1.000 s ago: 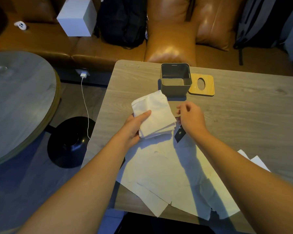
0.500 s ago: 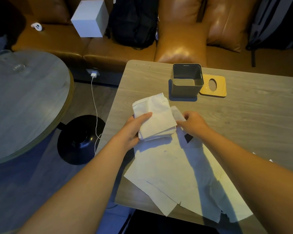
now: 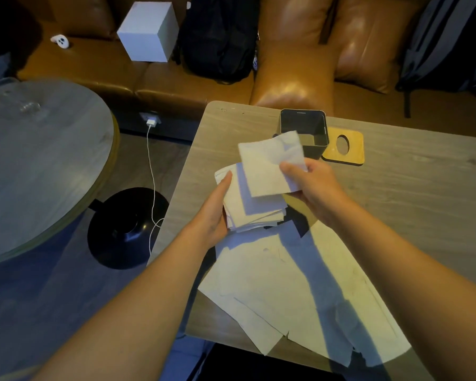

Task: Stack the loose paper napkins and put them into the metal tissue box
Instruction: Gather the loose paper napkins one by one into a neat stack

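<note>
My left hand [image 3: 213, 213] grips a stack of white paper napkins [image 3: 248, 210] from its left side, a little above the table. My right hand [image 3: 313, 185] pinches a single napkin [image 3: 270, 163] and holds it lifted over the stack, its far corner overlapping the metal tissue box [image 3: 318, 127]. The box is dark, square and open-topped, standing at the table's far edge. Several loose napkins [image 3: 294, 298] lie spread flat on the near part of the table, partly under my forearms.
A wooden lid with an oval hole [image 3: 344, 147] lies right of the box on the wooden table [image 3: 423, 182]. A round table [image 3: 39, 166] stands left. A charger cable [image 3: 151, 174] hangs between them. A sofa with a white box [image 3: 149, 31] and backpacks runs behind.
My right hand has picked a single napkin off the table and raised it over the stack. The left hand keeps its grip on the stack, lifted slightly.
</note>
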